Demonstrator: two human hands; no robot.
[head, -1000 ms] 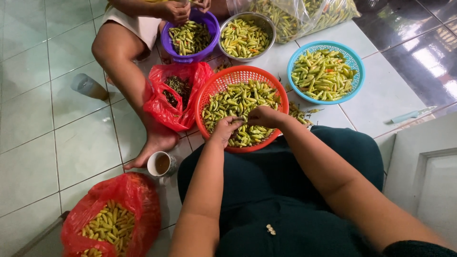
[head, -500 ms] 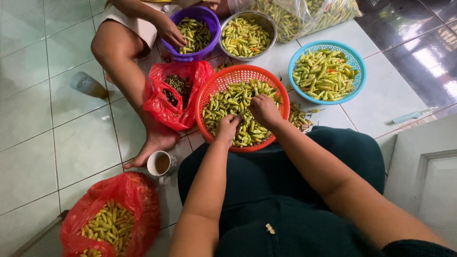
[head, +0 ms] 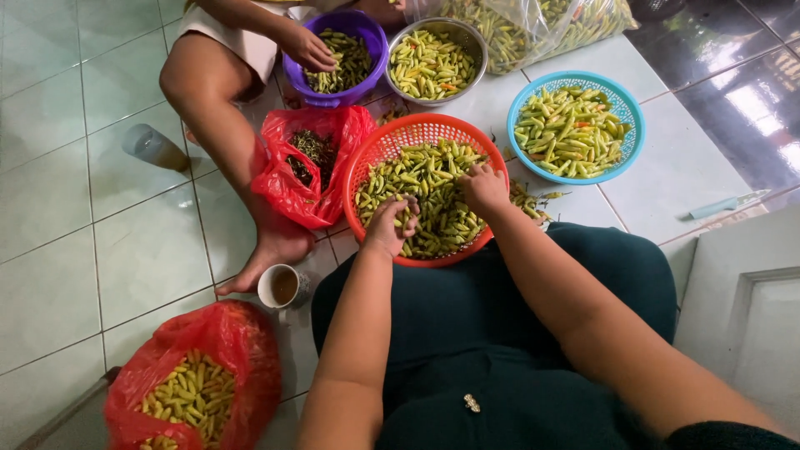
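Note:
An orange-red round basket (head: 377, 150) full of small green chillies (head: 425, 179) sits on the tiled floor in front of my knees. My left hand (head: 392, 223) rests in the near side of the pile, fingers curled into the chillies. My right hand (head: 483, 187) lies on the right side of the same pile, fingers bent down among them. Whether either hand has closed on a chilli is hidden by the fingers.
Another person sits opposite, a hand (head: 307, 48) in a purple bowl (head: 368, 25) of chillies. Beside it are a metal bowl (head: 477, 40), a blue basket (head: 632, 108), red bags (head: 308, 196) (head: 242, 342), a cup (head: 282, 286), a bare foot (head: 265, 254), a knife (head: 723, 205).
Both my hands have slid nearer and deeper into the chillies in the orange basket. The other person's hand has gone into the purple bowl.

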